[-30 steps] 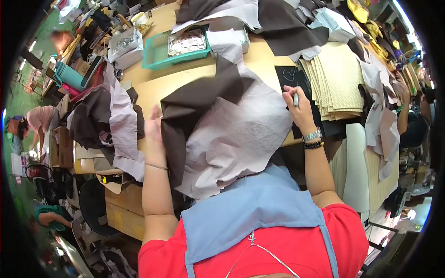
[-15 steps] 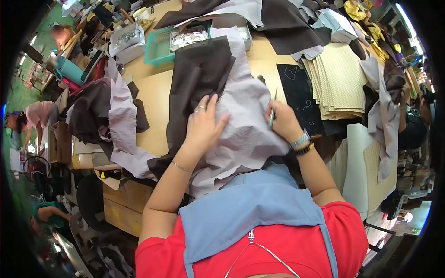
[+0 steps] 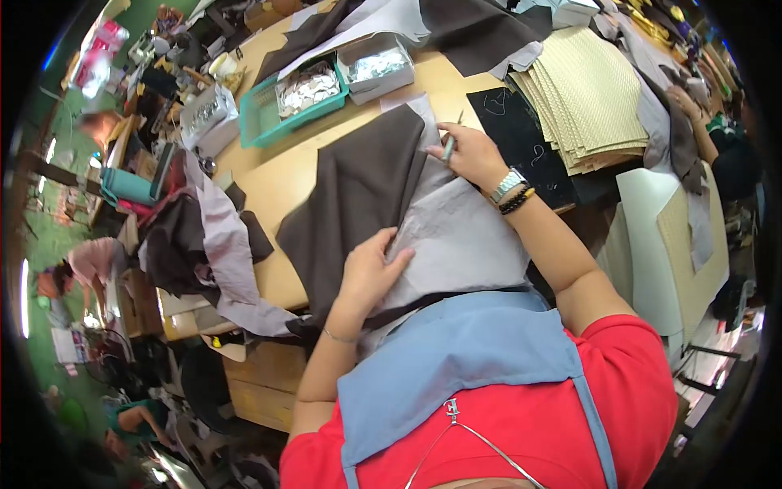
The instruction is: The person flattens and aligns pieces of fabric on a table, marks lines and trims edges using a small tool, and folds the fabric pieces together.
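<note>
A dark brown sheet of fabric or leather [image 3: 358, 171] with a pale grey-lilac side [image 3: 464, 236] lies across the table edge and my lap. My left hand [image 3: 373, 273] rests on it where brown meets pale, thumb spread away from the fingers. Farther up the same border, my right hand [image 3: 472, 155] grips a slim pen-like tool [image 3: 449, 147], its thin tip pointing up and away. The right fingertips are beside the sheet's far edge; whether they also pinch it, I cannot tell.
A teal basket [image 3: 252, 122] and a white box [image 3: 381, 69] hold small pale pieces. Woven cream sheets [image 3: 582, 98] are stacked at right, beside a black mat [image 3: 521, 138]. Crumpled brown and lilac material [image 3: 220, 236] lies left. Another person's hand [image 3: 684, 104] touches material at far right.
The sheet has been spread flatter, with its brown part turned over toward the right. My right hand has moved up and left with the tool; my left hand has slid lower along the sheet.
</note>
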`<state>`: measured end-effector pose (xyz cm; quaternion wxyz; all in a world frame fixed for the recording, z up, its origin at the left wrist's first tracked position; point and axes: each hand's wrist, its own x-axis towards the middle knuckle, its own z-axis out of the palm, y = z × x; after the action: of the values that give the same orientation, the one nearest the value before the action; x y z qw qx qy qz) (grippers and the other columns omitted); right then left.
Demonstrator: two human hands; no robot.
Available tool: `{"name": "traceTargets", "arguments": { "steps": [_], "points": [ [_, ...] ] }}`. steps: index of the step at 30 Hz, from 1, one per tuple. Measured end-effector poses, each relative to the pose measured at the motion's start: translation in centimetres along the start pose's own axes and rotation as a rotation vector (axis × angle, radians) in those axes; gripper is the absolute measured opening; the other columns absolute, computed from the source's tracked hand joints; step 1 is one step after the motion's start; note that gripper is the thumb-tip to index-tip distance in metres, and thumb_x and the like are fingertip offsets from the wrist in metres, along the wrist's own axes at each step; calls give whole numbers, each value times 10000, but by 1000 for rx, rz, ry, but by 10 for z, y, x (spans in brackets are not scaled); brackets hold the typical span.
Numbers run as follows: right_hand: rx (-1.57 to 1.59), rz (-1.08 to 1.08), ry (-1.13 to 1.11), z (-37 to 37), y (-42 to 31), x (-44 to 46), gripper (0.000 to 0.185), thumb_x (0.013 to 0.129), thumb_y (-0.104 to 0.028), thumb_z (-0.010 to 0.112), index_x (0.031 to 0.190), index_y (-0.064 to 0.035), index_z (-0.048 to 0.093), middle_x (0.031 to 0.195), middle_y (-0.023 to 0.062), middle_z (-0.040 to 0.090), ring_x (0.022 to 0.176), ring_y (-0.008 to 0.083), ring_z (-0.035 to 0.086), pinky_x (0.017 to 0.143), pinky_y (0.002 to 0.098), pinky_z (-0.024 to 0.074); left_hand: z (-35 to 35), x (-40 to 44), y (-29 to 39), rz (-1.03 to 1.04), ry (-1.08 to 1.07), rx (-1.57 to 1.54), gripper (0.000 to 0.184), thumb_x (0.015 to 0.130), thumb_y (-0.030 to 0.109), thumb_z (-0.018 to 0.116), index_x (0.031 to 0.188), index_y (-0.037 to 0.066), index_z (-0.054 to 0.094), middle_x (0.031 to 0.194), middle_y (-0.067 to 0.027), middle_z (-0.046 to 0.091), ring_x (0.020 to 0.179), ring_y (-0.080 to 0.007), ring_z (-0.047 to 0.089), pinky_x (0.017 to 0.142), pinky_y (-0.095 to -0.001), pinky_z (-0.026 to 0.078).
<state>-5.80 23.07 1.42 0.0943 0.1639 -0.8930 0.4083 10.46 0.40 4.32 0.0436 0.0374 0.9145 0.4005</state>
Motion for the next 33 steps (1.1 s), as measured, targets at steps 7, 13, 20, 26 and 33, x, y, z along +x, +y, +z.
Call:
{"name": "traceTargets", "arguments": {
  "steps": [7, 13, 20, 26, 33],
  "points": [
    [441, 63, 18, 12, -31, -4, 198, 806, -116, 791, 964, -12, 731, 769, 73, 716, 652, 104, 605, 630, 276, 503, -3, 14, 0, 408, 359, -82, 527, 896, 236, 689, 1320, -28, 520, 1264, -191, 609, 1116, -321, 602, 979, -361, 455],
    [610, -97, 31, -12, -66, -24, 134, 847, -3, 730, 980, 9, 717, 918, 62, 728, 870, 89, 671, 750, 230, 531, -12, 63, 3, 84, 69, 4, 360, 1003, 324, 481, 1152, 23, 613, 1094, -206, 653, 1070, -382, 609, 933, -427, 471],
    [728, -238, 177, -20, -48, -33, 184, 853, 56, 703, 1027, -2, 692, 961, 47, 712, 866, 70, 642, 739, 212, 518, -46, 50, 62, 417, 388, -439, 219, 971, 170, 552, 1038, -17, 643, 989, -155, 618, 948, -290, 597, 852, -352, 461],
    [759, -152, 256, -20, -50, -30, 130, 886, 4, 714, 1011, -17, 684, 850, -30, 641, 694, -2, 529, 582, 159, 428, -128, -33, 135, 1103, 42, -903, 442, 976, 588, 417, 1045, 182, 578, 922, -78, 616, 796, -210, 537, 679, -360, 396],
    [762, -78, 219, -13, -37, -36, 125, 877, -10, 729, 993, -35, 690, 830, -41, 640, 631, -20, 509, 508, 151, 403, -148, -56, 148, 1197, -364, -1235, 319, 1019, 460, 390, 1127, 237, 590, 799, -35, 589, 653, -129, 493, 565, -274, 331]
  ]
}}
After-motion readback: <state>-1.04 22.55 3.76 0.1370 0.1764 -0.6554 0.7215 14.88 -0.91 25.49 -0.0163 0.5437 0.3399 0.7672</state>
